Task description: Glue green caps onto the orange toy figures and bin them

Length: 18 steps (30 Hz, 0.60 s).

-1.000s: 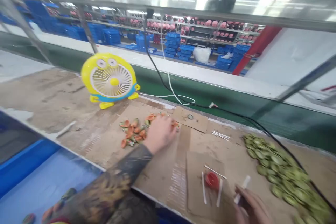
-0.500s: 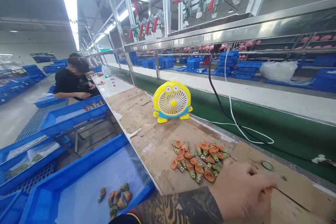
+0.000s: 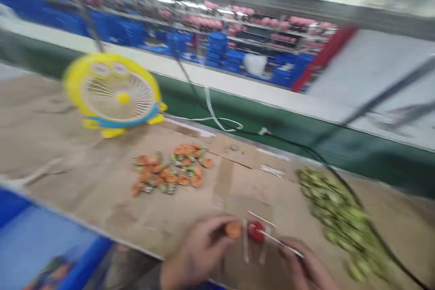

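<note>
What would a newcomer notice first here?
The yellow fan stands at the back left of the cardboard-covered bench. Mid-bench lies a heap of orange pieces, with a green heap to the right. At the front, the left hand grips an orange piece beside a red cap.

Factory production floor, seen from a work station: a green conveyor belt (image 3: 272,122) runs beside a cardboard-covered table (image 3: 84,208) bearing loose piles of small orange parts (image 3: 170,170) and small green parts (image 3: 340,217). Beyond stand stacked blue plastic crates (image 3: 212,50) and metal shelving (image 3: 272,41) with pink items (image 3: 210,22).
</note>
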Tool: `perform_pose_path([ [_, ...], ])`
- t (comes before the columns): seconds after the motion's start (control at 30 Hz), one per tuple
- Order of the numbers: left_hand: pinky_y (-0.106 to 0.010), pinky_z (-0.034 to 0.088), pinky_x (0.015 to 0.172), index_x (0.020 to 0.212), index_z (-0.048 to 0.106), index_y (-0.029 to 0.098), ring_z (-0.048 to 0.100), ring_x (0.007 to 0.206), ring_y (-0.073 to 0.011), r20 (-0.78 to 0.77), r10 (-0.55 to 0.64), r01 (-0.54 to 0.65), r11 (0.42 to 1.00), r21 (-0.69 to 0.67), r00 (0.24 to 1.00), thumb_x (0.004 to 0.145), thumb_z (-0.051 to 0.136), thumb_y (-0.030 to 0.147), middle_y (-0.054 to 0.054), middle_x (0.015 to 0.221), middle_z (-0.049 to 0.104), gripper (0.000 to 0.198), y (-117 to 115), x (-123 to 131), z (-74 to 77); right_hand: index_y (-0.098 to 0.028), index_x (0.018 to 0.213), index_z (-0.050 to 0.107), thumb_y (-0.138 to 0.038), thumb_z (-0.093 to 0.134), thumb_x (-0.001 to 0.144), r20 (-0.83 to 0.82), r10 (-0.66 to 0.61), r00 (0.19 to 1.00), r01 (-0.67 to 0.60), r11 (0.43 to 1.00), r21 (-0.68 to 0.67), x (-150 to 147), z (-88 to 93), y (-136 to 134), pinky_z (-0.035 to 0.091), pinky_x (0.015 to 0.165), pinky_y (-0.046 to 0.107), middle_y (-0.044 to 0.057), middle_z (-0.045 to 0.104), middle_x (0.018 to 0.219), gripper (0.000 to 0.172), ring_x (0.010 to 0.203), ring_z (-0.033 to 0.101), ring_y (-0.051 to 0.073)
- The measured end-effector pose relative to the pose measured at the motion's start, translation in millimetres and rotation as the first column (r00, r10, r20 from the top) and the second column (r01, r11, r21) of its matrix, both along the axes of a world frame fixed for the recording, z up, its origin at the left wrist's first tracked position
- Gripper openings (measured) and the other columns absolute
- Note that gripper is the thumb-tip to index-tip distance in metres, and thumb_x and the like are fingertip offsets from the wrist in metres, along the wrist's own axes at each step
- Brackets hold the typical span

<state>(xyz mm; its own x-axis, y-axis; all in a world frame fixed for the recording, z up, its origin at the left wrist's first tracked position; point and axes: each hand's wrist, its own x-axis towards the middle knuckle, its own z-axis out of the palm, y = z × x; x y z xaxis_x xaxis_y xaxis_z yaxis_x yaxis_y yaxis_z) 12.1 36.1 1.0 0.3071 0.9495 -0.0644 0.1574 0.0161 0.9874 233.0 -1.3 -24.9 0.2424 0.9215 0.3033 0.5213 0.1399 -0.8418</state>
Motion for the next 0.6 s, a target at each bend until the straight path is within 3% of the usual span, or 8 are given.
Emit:
perform_pose_path([
  [0.07,-0.031,0.056,0.101,0.115,0.078,0.025,0.07,0.112,-0.0238,0.056,-0.006,0.005,1.0,0.017,0.998,0.087,0.072,0.024,-0.009,0.118,0.075,0.029,5,-11,-6.4,-0.025,0.098,0.074,-0.046,0.058,0.099,0.107,0.028,0.994,-0.027,1.0,-0.011,15,15.8,-13,0.061,0.069,0.03,0.008,0.074,0.089,0.027,0.084,0.072,0.023],
  [0.17,-0.027,0.059,0.091,0.11,0.077,0.023,0.072,0.102,-0.0207,0.182,-0.023,0.023,1.0,0.005,0.983,0.083,0.075,0.019,-0.008,0.113,0.075,0.027,9,-13,-15.1,-0.024,0.101,0.071,-0.03,0.052,0.104,0.165,0.089,0.982,-0.087,0.996,-0.019,9,25.5,-9,0.057,0.073,0.025,0.006,0.073,0.095,0.02,0.087,0.07,0.018],
  [0.3,-0.023,0.06,0.083,0.103,0.076,0.02,0.072,0.09,-0.017,0.238,-0.049,0.045,0.999,0.021,0.97,0.08,0.078,0.017,-0.006,0.1,0.074,0.023,7,-7,-12.5,-0.024,0.099,0.069,-0.026,0.052,0.105,0.146,0.088,0.985,-0.089,0.996,-0.005,-4,23.3,2,0.053,0.076,0.023,0.003,0.071,0.093,0.017,0.086,0.068,0.015],
  [0.6,-0.023,0.059,0.08,0.099,0.074,0.017,0.071,0.091,-0.0169,0.243,-0.092,0.075,0.994,0.076,0.966,0.083,0.078,0.019,-0.008,0.099,0.072,0.016,8,-9,-12.5,-0.023,0.097,0.071,-0.033,0.05,0.106,0.166,0.107,0.98,-0.086,0.988,-0.125,-4,9.9,9,0.052,0.08,0.029,0.004,0.073,0.095,0.025,0.089,0.068,0.018],
])
